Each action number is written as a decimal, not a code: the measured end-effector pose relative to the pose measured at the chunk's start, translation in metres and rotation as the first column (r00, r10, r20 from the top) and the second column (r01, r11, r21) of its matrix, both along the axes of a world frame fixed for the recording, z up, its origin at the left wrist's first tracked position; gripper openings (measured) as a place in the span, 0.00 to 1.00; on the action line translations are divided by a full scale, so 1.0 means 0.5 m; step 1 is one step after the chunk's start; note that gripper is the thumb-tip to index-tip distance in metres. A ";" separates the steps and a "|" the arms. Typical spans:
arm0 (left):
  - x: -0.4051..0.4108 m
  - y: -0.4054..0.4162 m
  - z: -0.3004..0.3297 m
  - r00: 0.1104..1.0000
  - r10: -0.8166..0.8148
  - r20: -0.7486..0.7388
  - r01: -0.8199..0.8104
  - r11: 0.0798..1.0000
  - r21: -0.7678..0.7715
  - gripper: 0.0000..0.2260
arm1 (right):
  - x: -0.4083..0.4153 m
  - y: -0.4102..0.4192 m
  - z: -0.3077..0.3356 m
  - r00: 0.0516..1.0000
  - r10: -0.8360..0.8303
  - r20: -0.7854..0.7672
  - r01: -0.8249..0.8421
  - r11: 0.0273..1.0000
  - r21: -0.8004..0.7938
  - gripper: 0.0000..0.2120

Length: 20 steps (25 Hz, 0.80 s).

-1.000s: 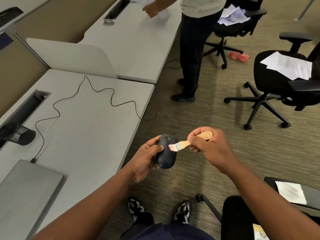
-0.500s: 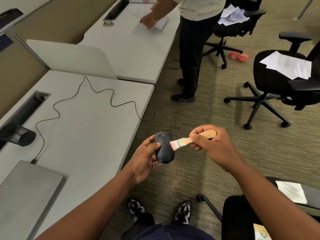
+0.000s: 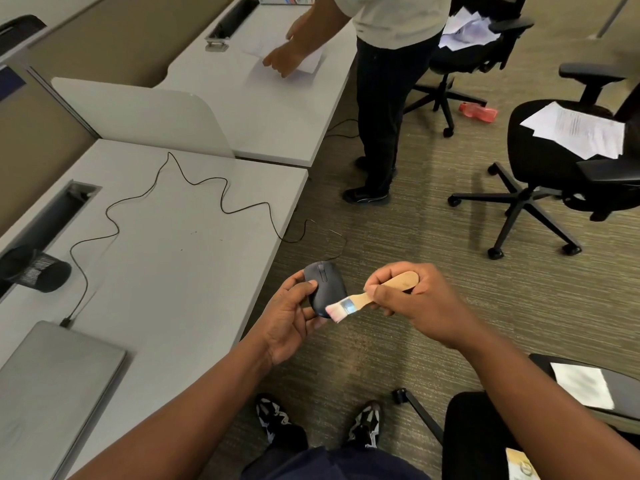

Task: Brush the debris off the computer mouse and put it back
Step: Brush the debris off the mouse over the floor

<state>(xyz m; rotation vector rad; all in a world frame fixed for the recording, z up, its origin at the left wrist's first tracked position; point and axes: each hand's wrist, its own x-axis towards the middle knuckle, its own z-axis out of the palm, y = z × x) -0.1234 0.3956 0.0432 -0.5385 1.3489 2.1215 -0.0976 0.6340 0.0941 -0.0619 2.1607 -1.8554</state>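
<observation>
**Mouse held off the worktop edge, brush at its near end**

The grey worktop lies to the left, and the computer mouse is held out over the carpet just beyond its edge. The mouse is gripped by the left hand, thumb on top, its long axis running away from the body. The wooden brush is clasped in the right hand, bristles touching the mouse's near end. Replacement is judged to call for a leftward carry.
</observation>
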 end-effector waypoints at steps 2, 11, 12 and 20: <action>-0.001 0.003 -0.002 1.000 -0.006 0.005 0.006 1.000 0.006 0.22 | 0.002 -0.002 -0.007 1.000 0.014 -0.002 -0.014 0.999 0.029 0.05; -0.010 0.003 0.010 0.990 -0.035 0.138 0.029 0.999 0.042 0.17 | -0.014 0.031 -0.003 0.995 -0.098 -0.027 0.097 0.995 -0.032 0.01; -0.011 0.006 0.016 0.987 -0.042 0.157 0.036 0.999 0.042 0.19 | -0.014 0.033 -0.001 1.000 -0.026 -0.010 0.026 0.999 -0.039 0.02; -0.012 0.025 0.025 0.970 -0.083 0.229 0.078 0.996 0.031 0.14 | -0.025 0.015 -0.010 0.998 0.041 -0.037 -0.040 0.999 0.033 0.01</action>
